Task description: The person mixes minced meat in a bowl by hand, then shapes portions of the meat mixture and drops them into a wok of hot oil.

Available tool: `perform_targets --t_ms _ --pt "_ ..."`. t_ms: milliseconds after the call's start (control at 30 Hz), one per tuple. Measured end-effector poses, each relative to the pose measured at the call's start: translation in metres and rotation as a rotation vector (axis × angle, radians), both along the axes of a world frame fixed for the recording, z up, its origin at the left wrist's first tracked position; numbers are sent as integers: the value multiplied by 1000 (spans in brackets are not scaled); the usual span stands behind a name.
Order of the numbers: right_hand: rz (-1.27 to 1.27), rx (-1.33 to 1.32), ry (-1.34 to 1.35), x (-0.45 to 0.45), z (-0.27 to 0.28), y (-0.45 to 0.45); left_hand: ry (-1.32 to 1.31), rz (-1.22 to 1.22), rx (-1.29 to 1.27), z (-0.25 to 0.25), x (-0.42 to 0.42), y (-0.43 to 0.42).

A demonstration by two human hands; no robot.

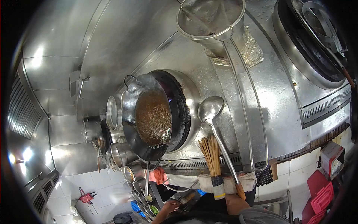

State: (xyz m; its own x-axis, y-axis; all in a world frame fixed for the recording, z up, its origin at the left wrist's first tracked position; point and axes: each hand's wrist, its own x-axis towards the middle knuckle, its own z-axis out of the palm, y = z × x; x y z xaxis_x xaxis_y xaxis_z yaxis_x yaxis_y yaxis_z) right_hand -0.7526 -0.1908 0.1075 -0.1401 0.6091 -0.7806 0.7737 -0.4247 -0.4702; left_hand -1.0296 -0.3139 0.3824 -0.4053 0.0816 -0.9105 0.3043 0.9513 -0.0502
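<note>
Dark metal took centre stage: the wok [149, 152] sat tilted on the round stove [194, 112], brown sauce [151, 115] with pale bits pooled inside! Down below, the left hand [170, 206] was at a small tan object [187, 197]; whether the fingers gripped it, I couldn't tell. Over to the right: a forearm [235, 206] ran up beneath the ladle's [224, 151] wooden end, the right hand hidden, its fingers unreadable. The ladle lay beside the brush [211, 158], both crossing the folded cloth [248, 180].
</note>
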Motion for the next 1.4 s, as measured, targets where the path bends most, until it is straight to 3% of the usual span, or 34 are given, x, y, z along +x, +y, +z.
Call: perform_targets --t_ms 433,500,567,667,733,767,900,1033,1100,1133,1167,1200,1233,1300,1367,1400 --pt "62 59 -59 18 -3 -14 32 -58 113 -20 -2 -56" --pt "101 86 -77 24 2 -20 42 -16 237 -6 15 -47" --pt "157 108 -95 35 9 -32 0 5 282 -23 3 -70" --pt "293 145 -111 52 37 -41 14 -73 400 -34 -1 -104" --pt "422 169 -99 54 69 -50 23 -186 637 -40 -1 -138" --pt "498 184 -84 52 85 -52 18 44 542 -32 3 -141" --pt "839 319 120 27 134 -50 52 482 763 -21 20 -199" --pt "1105 303 382 -11 198 -28 167 840 872 -32 55 -250" --pt "1116 248 426 -46 253 -23 305 874 808 -15 87 -252" --pt "1151 356 622 -51 235 -21 379 901 776 -18 106 -255" --pt "1317 316 531 -63 222 -15 416 841 765 -24 122 -259" --pt "1453 376 618 -74 219 -11 663 821 965 -58 143 -263" --pt "1511 315 604 -80 195 -7 754 752 961 -76 154 -267" --pt "1623 189 572 -99 144 5 705 1048 933 -65 185 -266" --pt "2048 234 297 -113 139 5 911 1202 944 -45 219 -267" --pt "2104 231 319 -127 143 2 954 1246 922 -34 231 -271"
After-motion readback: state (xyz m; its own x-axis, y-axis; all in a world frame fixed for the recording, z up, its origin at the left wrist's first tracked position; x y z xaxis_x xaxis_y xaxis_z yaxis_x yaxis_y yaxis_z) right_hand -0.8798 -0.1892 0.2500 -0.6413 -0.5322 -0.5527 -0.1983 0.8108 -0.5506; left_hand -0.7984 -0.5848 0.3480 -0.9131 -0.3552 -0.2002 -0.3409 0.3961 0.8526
